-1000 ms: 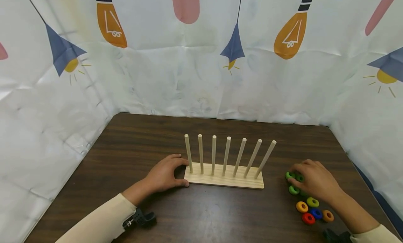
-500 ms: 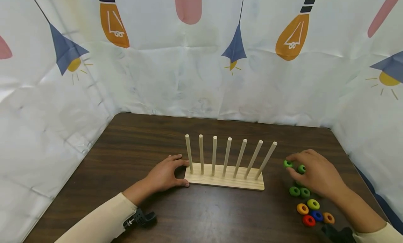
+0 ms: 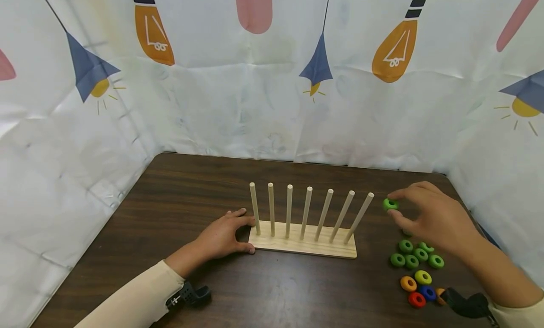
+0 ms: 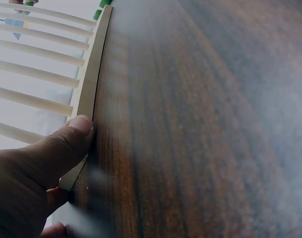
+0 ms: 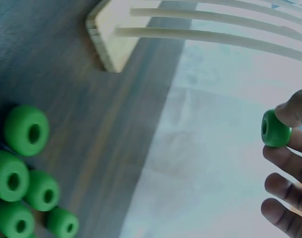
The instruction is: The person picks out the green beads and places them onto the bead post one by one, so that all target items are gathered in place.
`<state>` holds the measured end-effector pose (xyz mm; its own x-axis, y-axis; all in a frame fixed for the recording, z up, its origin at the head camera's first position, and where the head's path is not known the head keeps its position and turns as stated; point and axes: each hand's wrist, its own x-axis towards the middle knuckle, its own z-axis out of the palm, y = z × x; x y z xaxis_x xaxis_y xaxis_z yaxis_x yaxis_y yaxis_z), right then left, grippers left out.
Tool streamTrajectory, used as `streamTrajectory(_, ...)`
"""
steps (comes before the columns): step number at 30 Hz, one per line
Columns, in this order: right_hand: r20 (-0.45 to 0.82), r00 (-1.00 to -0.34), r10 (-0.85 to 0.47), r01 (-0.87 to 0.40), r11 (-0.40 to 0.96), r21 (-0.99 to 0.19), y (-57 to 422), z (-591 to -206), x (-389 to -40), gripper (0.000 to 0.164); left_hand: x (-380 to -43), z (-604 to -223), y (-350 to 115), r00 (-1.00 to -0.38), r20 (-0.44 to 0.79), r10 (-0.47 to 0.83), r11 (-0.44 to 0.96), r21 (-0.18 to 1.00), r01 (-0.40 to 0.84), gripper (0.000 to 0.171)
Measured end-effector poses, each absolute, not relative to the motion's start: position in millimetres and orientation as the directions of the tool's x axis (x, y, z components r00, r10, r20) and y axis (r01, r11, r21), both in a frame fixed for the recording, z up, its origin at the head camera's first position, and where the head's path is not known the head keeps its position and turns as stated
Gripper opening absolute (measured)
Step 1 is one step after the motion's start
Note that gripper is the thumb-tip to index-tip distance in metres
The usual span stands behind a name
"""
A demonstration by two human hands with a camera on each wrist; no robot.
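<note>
A pale wooden peg rack [image 3: 297, 238] with several upright dowels stands mid-table. My left hand [image 3: 221, 233] grips its left end, thumb [image 4: 67, 144] against the front edge of the base and fingers around the back. To the right of the rack, my right hand [image 3: 437, 214] pinches a green ring bead [image 3: 390, 204] between thumb and fingers, raised above the table near the height of the dowel tops. In the right wrist view this bead [image 5: 276, 129] shows its hole facing left, while the other fingers spread loosely below it.
Several green ring beads [image 3: 411, 261] lie below my right hand. Nearer me are a yellow-green bead [image 3: 423, 277], an orange one [image 3: 408, 284], a red one [image 3: 417, 299], a blue one [image 3: 427, 292] and a partly hidden orange-brown one. A printed white curtain [image 3: 272, 106] borders the dark table [image 3: 204, 176].
My right hand has drawn a green bead from the pile and lifted it up off the table, uncovering more green beads. My left hand stays at the rack's end.
</note>
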<state>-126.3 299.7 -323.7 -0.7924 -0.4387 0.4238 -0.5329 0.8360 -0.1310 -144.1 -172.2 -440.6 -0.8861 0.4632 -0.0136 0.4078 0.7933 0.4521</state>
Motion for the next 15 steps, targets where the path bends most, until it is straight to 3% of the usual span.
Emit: streamTrajectory(15,0.533,-0.68,-0.504,-0.617,0.786,-0.044,291.1,-287.7,-132.9,0.04,-144.3,-442.2,-173.1,-0.885,0.024,0.464,0.803,0.41,0.432,0.064)
